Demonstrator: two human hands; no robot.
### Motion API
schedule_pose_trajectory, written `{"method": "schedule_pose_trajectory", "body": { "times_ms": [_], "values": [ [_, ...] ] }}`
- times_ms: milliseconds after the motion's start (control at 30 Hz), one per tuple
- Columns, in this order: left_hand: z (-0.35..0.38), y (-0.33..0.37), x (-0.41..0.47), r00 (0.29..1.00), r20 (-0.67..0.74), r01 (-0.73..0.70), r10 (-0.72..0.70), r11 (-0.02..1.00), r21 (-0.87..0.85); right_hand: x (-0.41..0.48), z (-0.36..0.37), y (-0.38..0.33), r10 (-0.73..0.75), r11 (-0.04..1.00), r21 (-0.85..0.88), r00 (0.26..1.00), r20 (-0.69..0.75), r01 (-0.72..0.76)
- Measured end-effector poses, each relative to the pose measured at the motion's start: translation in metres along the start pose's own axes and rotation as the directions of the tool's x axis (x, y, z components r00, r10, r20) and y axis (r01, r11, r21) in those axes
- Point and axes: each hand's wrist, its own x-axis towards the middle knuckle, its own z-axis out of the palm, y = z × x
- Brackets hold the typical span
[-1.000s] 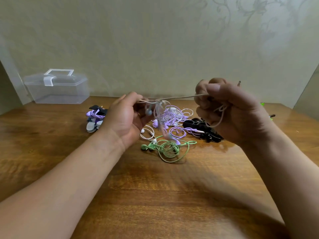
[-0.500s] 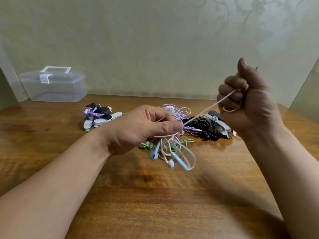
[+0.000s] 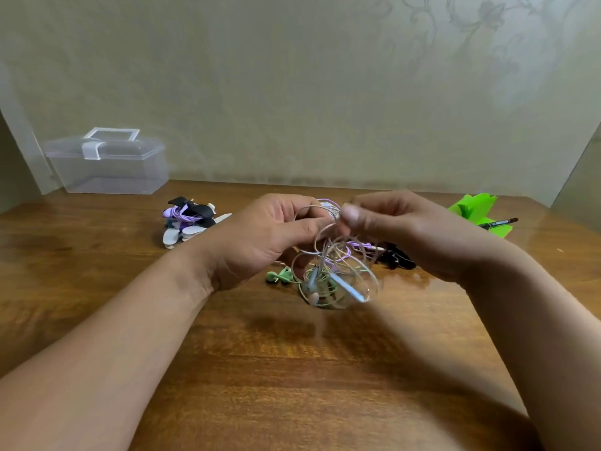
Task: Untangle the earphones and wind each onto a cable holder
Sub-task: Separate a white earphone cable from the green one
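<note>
Between left hand [image 3: 260, 237] and right hand [image 3: 409, 231] dangle earphones [image 3: 338, 275], seemingly pinched.

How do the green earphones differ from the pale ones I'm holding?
The green earphones lie on the table; the pale earphones hang above it, pinched by the left hand and right hand. Green earphones have green buds; pale earphones show a light blue one. Both are unwound.

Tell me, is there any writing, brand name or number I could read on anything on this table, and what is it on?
No text can be read anywhere in this view.
On the pen, any print on the barrel is too small and blurred to read.
On the clear plastic box, no label shows.
On the earphone tangle and the cable holders, no marks show.
</note>
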Motion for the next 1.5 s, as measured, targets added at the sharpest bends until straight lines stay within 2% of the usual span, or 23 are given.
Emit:
{"method": "schedule_pose_trajectory", "body": {
  "times_ms": [167, 300, 367, 433, 500, 600, 667, 767, 867, 967, 1033, 1133, 1200, 1267, 1333, 1500],
  "values": [
    [-0.001, -0.001, 0.0, 1.0, -0.026, 0.003, -0.002, 1.0, 0.024, 0.008, 0.007, 0.004, -0.044, 0.993, 0.103, 0.995, -0.094, 0.054],
    [0.001, -0.001, -0.002, 0.997, 0.07, 0.013, -0.015, 1.0, 0.02, 0.016, 0.013, 0.008, -0.05, 0.968, 0.225, 0.966, -0.252, 0.109],
    [0.002, 0.001, -0.003, 0.995, 0.094, 0.029, -0.025, 0.999, -0.041, 0.019, 0.016, 0.006, -0.009, 0.908, 0.399, 0.96, -0.28, 0.125],
    [0.001, 0.001, -0.002, 1.0, 0.015, 0.022, -0.021, 0.997, -0.077, 0.019, 0.018, 0.001, 0.059, 0.791, 0.598, 0.957, -0.284, 0.129],
    [0.001, 0.001, 0.0, 0.997, -0.073, 0.026, -0.031, 0.997, -0.068, 0.019, 0.018, -0.002, 0.121, 0.708, 0.692, 0.941, -0.315, 0.14],
    [0.004, -0.001, 0.003, 0.993, -0.116, 0.001, -0.023, 0.982, -0.187, 0.02, 0.018, -0.002, 0.15, 0.689, 0.705, 0.919, -0.365, 0.168],
    [0.003, -0.002, 0.007, 0.978, -0.203, -0.092, 0.043, 0.967, -0.239, 0.022, 0.015, -0.001, 0.171, 0.685, 0.697, 0.883, -0.437, 0.212],
    [-0.001, -0.005, 0.012, 0.946, -0.29, -0.236, 0.148, 0.925, -0.296, 0.022, 0.013, -0.001, 0.207, 0.567, 0.767, 0.85, -0.485, 0.3],
    [-0.001, -0.005, 0.011, 0.95, -0.258, -0.288, 0.178, 0.819, -0.495, 0.021, 0.016, -0.004, 0.211, 0.489, 0.816, 0.865, -0.455, 0.31],
    [-0.002, -0.001, 0.006, 0.972, -0.178, -0.233, 0.156, 0.76, -0.607, 0.02, 0.019, -0.008, 0.185, 0.558, 0.78, 0.874, -0.45, 0.283],
    [0.001, 0.003, 0.003, 0.981, -0.128, -0.192, 0.144, 0.808, -0.557, 0.02, 0.021, -0.009, 0.169, 0.621, 0.739, 0.877, -0.45, 0.26],
    [0.01, 0.0, 0.006, 0.969, -0.201, -0.183, 0.142, 0.962, -0.201, 0.021, 0.026, -0.006, 0.103, 0.719, 0.653, 0.892, -0.439, 0.238],
    [0.012, -0.008, 0.01, 0.951, -0.253, -0.182, 0.178, 0.983, 0.007, 0.021, 0.027, -0.005, 0.072, 0.73, 0.639, 0.903, -0.424, 0.242],
    [0.011, -0.012, 0.012, 0.94, -0.27, -0.176, 0.208, 0.975, 0.138, 0.021, 0.026, -0.004, 0.074, 0.737, 0.634, 0.904, -0.421, 0.235],
    [0.008, -0.013, 0.013, 0.937, -0.271, -0.171, 0.221, 0.965, 0.197, 0.021, 0.024, -0.002, 0.084, 0.748, 0.626, 0.905, -0.418, 0.22],
    [0.006, -0.01, 0.01, 0.948, -0.235, -0.173, 0.215, 0.967, 0.19, 0.022, 0.016, 0.005, 0.109, 0.797, 0.577, 0.897, -0.428, 0.179]
  ]
}}
